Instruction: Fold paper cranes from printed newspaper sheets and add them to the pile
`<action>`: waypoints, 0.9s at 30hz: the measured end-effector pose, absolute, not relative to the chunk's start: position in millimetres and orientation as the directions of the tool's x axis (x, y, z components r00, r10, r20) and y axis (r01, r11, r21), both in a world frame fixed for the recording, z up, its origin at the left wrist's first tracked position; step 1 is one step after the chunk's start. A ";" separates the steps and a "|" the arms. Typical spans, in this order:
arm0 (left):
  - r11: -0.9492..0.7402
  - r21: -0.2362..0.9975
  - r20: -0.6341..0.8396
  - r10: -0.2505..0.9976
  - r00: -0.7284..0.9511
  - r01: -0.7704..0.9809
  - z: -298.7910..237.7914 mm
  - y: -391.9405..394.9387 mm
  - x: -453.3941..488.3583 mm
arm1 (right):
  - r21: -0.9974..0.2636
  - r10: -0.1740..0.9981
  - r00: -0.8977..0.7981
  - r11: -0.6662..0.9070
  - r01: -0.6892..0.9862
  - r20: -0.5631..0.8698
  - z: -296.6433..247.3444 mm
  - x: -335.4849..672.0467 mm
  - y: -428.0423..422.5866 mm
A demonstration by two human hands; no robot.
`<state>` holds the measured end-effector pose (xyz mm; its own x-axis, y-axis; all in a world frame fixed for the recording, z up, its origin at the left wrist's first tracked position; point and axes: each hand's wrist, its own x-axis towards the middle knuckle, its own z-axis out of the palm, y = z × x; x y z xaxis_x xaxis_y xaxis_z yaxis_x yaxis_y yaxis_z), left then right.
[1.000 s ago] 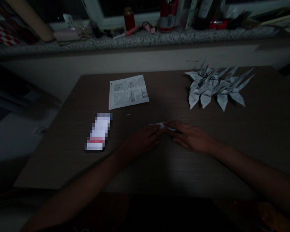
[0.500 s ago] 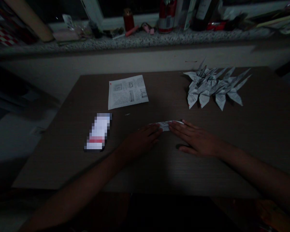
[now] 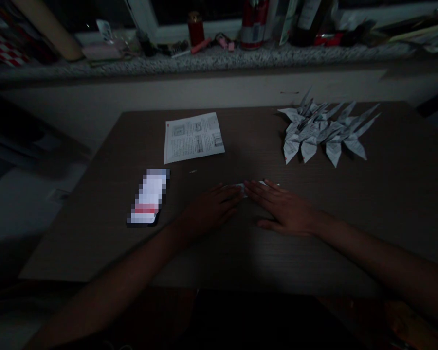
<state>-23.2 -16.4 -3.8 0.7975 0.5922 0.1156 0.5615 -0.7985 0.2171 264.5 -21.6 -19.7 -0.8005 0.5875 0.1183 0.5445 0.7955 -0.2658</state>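
Observation:
A narrow folded strip of printed paper (image 3: 243, 193) lies flat on the dark wooden table (image 3: 219, 262), mostly hidden under my fingers. My left hand (image 3: 213, 206) rests palm down with its fingers stretched over the strip's left part. Over the right part lies my right hand (image 3: 282, 206), fingers out flat and thumb apart. The fingertips of both hands almost meet near the strip's middle. Beyond my right hand stands a cluster of folded paper pieces with pointed tips (image 3: 324, 131). A flat printed sheet (image 3: 193, 138) lies beyond my left hand.
A phone with a lit, blurred screen (image 3: 149, 197) lies on the table's left side. A small paper scrap (image 3: 193, 171) is near the sheet. Behind the table, a granite sill (image 3: 149, 65) carries a red jar (image 3: 196, 31), a red can (image 3: 253, 24) and a dark bottle (image 3: 308, 22).
My right hand has slid left along the paper strip, covering more of its middle. My left hand stays in nearly the same place on the strip.

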 end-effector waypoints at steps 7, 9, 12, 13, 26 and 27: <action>-0.843 0.160 0.027 0.524 0.851 0.514 -9.4 -17.0 -45.1 | -0.277 0.581 -0.805 0.799 0.535 0.120 -19.8 264.4 -21.7; -0.835 0.159 0.020 0.537 0.843 0.528 -10.6 -20.4 -51.2 | -0.273 0.581 -0.804 0.799 0.536 0.124 -19.2 263.8 -22.0; -0.829 0.161 0.006 0.544 0.839 0.536 -10.3 -24.2 -55.8 | -0.274 0.586 -0.799 0.797 0.539 0.132 -18.8 262.9 -22.1; -0.828 0.162 0.003 0.545 0.839 0.537 -9.7 -24.7 -56.1 | -0.274 0.586 -0.799 0.797 0.539 0.134 -18.7 262.8 -22.0; -0.830 0.162 0.034 0.545 0.838 0.534 -5.7 -24.1 -54.4 | -0.233 0.653 -0.745 0.752 0.616 0.137 -21.3 284.4 -28.0; -0.832 0.151 0.041 0.545 0.837 0.534 -4.2 -23.9 -53.1 | -0.225 0.652 -0.746 0.754 0.618 0.135 -21.1 284.7 -28.2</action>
<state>-53.1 -23.9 -4.2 0.8375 0.5449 0.0414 0.5338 -0.8320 0.1511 284.7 -28.2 -21.1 -0.7463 0.6518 0.1351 0.6176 0.7537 -0.2248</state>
